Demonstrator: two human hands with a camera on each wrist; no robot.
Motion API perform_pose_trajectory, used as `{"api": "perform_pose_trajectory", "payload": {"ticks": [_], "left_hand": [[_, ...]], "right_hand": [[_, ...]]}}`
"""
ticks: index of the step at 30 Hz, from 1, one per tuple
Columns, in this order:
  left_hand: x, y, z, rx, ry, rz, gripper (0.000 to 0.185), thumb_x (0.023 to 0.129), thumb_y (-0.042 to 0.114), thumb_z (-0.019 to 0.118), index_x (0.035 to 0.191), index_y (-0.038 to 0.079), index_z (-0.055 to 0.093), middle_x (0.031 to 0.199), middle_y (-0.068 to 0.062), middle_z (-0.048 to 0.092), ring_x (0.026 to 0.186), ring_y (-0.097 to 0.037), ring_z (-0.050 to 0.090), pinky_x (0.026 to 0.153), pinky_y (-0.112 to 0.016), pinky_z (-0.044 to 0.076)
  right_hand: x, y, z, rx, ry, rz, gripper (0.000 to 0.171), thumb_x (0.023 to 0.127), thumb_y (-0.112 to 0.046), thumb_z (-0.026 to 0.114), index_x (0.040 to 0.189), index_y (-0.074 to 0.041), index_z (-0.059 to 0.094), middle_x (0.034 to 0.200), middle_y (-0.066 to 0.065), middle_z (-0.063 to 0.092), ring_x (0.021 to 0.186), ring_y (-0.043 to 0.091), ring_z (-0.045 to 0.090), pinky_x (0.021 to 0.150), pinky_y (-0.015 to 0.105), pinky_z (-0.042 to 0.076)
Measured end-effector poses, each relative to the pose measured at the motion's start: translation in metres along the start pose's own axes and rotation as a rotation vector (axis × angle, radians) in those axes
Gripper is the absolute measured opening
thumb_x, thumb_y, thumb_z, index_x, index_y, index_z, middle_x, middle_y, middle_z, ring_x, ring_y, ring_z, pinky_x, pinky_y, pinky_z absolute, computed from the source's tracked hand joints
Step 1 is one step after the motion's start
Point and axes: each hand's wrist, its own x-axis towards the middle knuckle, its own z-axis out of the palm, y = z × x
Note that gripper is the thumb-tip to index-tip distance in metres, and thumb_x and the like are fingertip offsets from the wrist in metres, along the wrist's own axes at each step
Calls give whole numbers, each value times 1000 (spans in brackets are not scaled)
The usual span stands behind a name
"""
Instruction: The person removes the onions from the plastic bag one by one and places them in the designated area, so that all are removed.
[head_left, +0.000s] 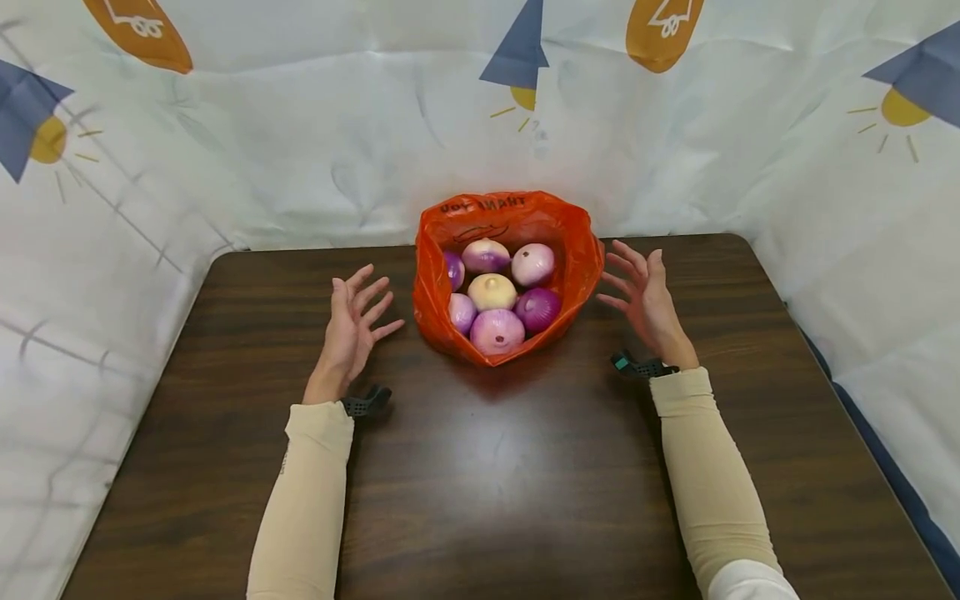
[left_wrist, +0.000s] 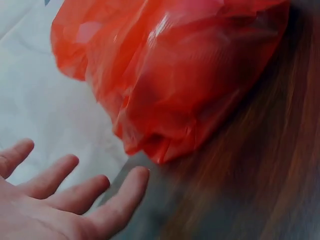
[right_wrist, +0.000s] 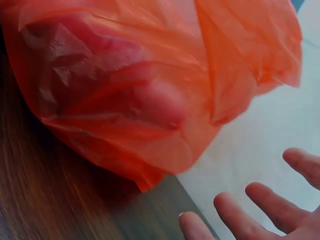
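Note:
An orange-red plastic bag (head_left: 432, 312) stands with its mouth wide at the far middle of the table. Several onions (head_left: 498, 332) show inside, mostly purple, with one pale yellowish onion (head_left: 492, 292) in the middle. To the bag's left, my left hand (head_left: 352, 329) has its fingers spread and holds nothing. My right hand (head_left: 647, 300) is at the bag's right side, fingers spread, fingertips close to the plastic. In both wrist views the bag's crinkled wall (left_wrist: 190, 85) fills the upper part, and onion shapes show through it in the right wrist view.
The dark wood table (head_left: 495, 500) meets a white cloth wall (head_left: 300, 167) printed with blue and orange shapes just behind the bag. Similar cloth hangs along the left and right sides. Each wrist wears a dark strap (head_left: 367, 402).

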Motion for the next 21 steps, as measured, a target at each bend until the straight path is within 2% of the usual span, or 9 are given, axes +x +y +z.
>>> {"api": "perform_pose_trajectory", "payload": {"ticks": [5, 11, 16, 21], "left_hand": [[7, 8, 12, 86, -23, -37, 75, 102, 74, 21, 165, 32, 21, 174, -14, 19, 162, -37, 19, 125, -65, 28], [13, 21, 34, 172, -72, -119, 70, 104, 70, 23, 165, 38, 12, 175, -10, 14, 162, -37, 20, 125, -66, 29], [14, 24, 49, 318, -74, -104, 72, 107, 58, 34, 167, 31, 4, 172, -15, 17, 160, -39, 22, 121, -70, 30], [16, 21, 59, 383, -62, -104, 79, 105, 52, 47, 166, 29, 3, 172, -16, 19, 157, -40, 29, 123, -67, 31]], "right_hand": [[4, 2, 8, -47, -40, 16, 79, 102, -73, 24, 165, -26, 24, 171, 6, 27, 154, 36, 31, 125, 60, 32], [11, 5, 20, -48, -32, 50, 69, 104, -66, 31, 164, -32, 25, 170, 7, 25, 156, 38, 27, 122, 71, 29], [15, 8, 31, -4, -17, 38, 69, 104, -61, 41, 164, -33, 22, 171, 2, 22, 156, 37, 26, 118, 77, 28], [13, 6, 38, -52, -19, 61, 66, 106, -51, 45, 164, -30, 22, 167, 6, 29, 152, 33, 33, 118, 75, 32]]}}
